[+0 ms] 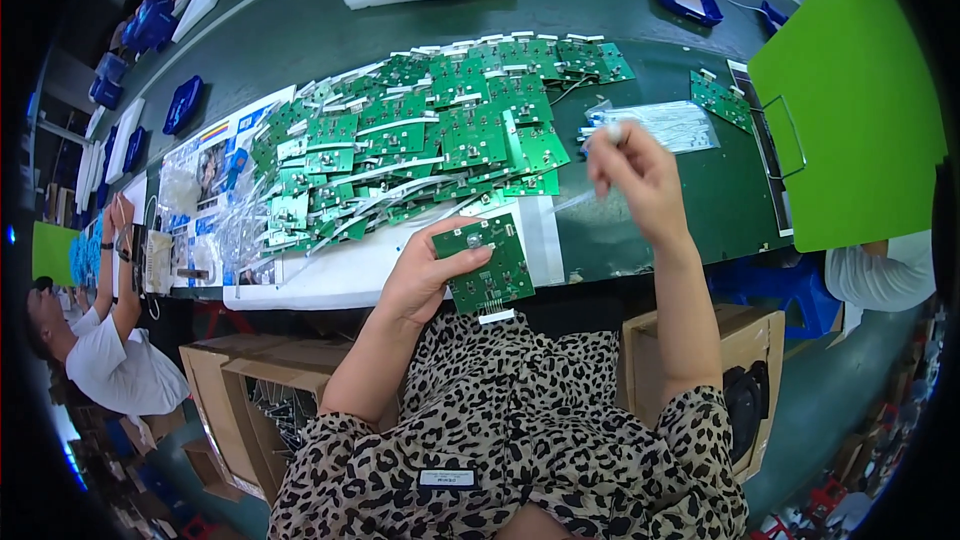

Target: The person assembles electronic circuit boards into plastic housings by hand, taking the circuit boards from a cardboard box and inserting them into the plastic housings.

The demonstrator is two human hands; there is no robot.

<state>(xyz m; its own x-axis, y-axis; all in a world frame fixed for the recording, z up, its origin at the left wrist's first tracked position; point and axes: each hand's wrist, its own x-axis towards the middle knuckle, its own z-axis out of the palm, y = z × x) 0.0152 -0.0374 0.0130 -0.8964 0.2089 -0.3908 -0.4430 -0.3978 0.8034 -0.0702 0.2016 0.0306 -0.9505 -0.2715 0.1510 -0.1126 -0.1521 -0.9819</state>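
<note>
A: What do we see in the left hand (420,268)?

B: We see a flat, green, roughly rectangular circuit board (512,275), clamped at its left side. The thumb lies across its face; the fingers behind are mostly hidden from us.

A: How does the board look?

B: We find it slightly tilted, its face dotted with small dark and pale parts. A round, shiny, silvery component (474,239) sits near the thumb tip. Thin metal pins show at the lower edge, where we see a short white plastic connector (496,317).

A: Where is it?

B: We have it just off the table's near edge, in front of the leopard-print shirt (500,390). Beyond it, we see a wide heap of similar green boards with white strips (440,135).

A: And the right hand (640,175)?

B: It is raised well apart from the left, fingers curled, near a clear plastic bag of thin white strips (675,127). Something pale shows at its fingertips, but we cannot tell whether they grip it.
</note>
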